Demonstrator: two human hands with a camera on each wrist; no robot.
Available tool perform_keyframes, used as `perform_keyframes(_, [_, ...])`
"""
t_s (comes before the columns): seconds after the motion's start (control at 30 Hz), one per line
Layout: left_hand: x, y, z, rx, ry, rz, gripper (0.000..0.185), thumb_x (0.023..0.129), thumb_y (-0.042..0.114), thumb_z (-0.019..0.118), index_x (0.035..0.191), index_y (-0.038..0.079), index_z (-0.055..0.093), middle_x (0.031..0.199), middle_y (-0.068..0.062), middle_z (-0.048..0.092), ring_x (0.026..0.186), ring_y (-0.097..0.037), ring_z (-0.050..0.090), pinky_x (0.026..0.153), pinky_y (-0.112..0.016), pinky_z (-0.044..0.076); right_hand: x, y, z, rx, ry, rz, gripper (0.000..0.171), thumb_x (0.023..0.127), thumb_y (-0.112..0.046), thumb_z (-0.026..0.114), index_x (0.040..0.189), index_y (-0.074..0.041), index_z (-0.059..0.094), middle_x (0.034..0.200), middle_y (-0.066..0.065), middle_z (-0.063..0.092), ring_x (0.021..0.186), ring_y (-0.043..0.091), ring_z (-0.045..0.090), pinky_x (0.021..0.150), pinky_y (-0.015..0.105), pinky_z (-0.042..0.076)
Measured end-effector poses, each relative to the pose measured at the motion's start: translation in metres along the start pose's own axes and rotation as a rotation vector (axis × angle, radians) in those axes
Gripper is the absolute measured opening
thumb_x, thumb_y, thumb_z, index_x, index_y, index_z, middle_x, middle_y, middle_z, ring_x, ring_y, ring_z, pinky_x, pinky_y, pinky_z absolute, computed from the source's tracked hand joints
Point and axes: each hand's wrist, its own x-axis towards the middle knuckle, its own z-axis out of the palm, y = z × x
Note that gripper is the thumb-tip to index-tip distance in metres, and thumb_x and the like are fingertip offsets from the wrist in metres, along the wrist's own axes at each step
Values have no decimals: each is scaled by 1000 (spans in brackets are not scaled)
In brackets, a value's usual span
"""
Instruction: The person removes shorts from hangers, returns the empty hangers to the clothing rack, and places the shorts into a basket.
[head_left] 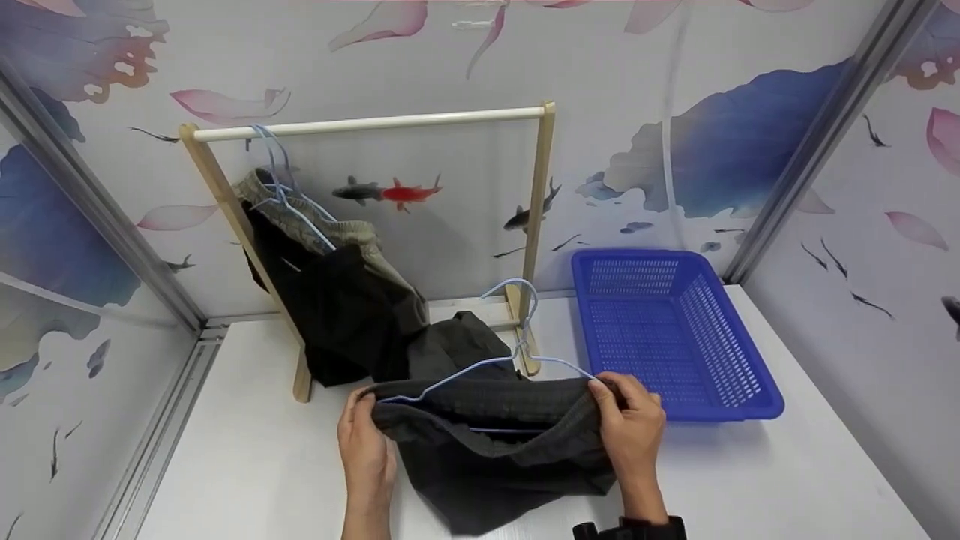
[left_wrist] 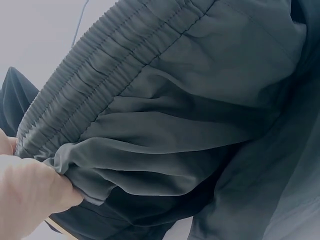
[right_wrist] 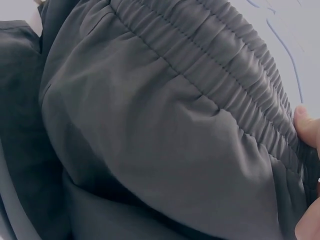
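While I stretch the waistband between my two hands, the dark grey shorts point(head_left: 487, 442) lie partly on the white counter point(head_left: 255, 465), in front of the wooden rack point(head_left: 375, 126) and just left of the blue basket point(head_left: 675, 330). My left hand point(head_left: 366, 442) pinches the left end of the elastic band, and my right hand point(head_left: 628, 427) pinches the right end, fingers curled over the gathered edge. A light blue hanger point(head_left: 480, 364) sits with its arms along or inside the waistband and its hook standing up towards the rack; whether it is fully threaded in I cannot tell.

The cloth looks thin, soft and light, so I judge it will sag and fold wherever I do not hold it. The left wrist view shows it smooth and slightly sheeny, which suggests it could slide off thin wire. The ribbed elastic is the firmest part and the best place for my grip; the loose legs below would only bunch up. Another dark garment point(head_left: 337, 307) hangs from a second hanger on the rack.
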Motion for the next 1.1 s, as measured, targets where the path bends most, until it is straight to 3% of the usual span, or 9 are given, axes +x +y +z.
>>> perform_keyframes(0.23, [-1, -1, -1, -135, -41, -67, 38, 111, 12, 25, 136, -12, 41, 135, -16, 45, 123, -13, 51, 105, -23, 45, -1, 2, -1, -11, -13, 24, 9, 83, 6, 80, 89, 0, 78, 81, 9, 76, 75, 2, 65, 71, 22, 33])
perform_keyframes(0.5, [-3, 0, -3, -326, -69, -138, 42, 113, 16, 20, 148, -6, 26, 152, -13, 24, 146, -20, 27, 123, -29, 25, -3, 3, 0, -21, -12, 65, 7, 84, 4, 80, 89, -1, 78, 82, 10, 76, 76, -1, 64, 74, 22, 33])
perform_keyframes(0.63, [-4, -1, -3, -407, -85, -180, 52, 113, 19, 18, 158, -5, 8, 161, -14, 12, 153, -21, 16, 125, -27, 20, -4, 4, -1, -29, -24, 90, 6, 85, 3, 80, 90, 0, 78, 83, 10, 76, 76, -1, 63, 76, 24, 34])
perform_keyframes(0.7, [-4, -2, -5, -435, -106, -200, 55, 113, 20, 15, 160, -5, 1, 163, -14, 8, 151, -19, 19, 124, -25, 22, -4, 4, -1, -31, -32, 99, 6, 86, 3, 80, 91, 1, 78, 84, 10, 76, 76, 0, 63, 77, 27, 35])
perform_keyframes(0.77, [-4, -2, -6, -468, -125, -216, 53, 113, 21, 14, 158, -3, 4, 160, -13, 12, 145, -16, 30, 121, -23, 28, -5, 4, -1, -27, -34, 108, 6, 86, 3, 79, 91, 1, 78, 84, 11, 76, 76, 0, 64, 80, 32, 36])
perform_keyframes(0.9, [-5, -4, -8, -527, -139, -235, 39, 113, 19, 14, 145, -1, 25, 146, -9, 32, 124, -9, 52, 110, -22, 42, -4, 4, -2, -22, -32, 127, 6, 86, 3, 79, 90, 0, 78, 85, 12, 76, 80, 1, 64, 86, 43, 38])
perform_keyframes(1.0, [-6, -4, -10, -614, -174, -262, 36, 114, 19, 16, 133, 0, 39, 135, -8, 46, 117, -12, 59, 105, -24, 47, -5, 4, -2, -38, -32, 130, 5, 86, 3, 79, 91, 1, 78, 85, 12, 76, 79, 2, 65, 85, 37, 40])
perform_keyframes(1.1, [-5, -6, -12, -715, -262, -291, 40, 115, 24, 19, 130, 0, 48, 132, -7, 54, 119, -15, 60, 106, -27, 47, -6, 5, -1, -44, -32, 127, 5, 87, 2, 79, 91, 1, 78, 84, 11, 76, 78, 1, 64, 78, 24, 42])
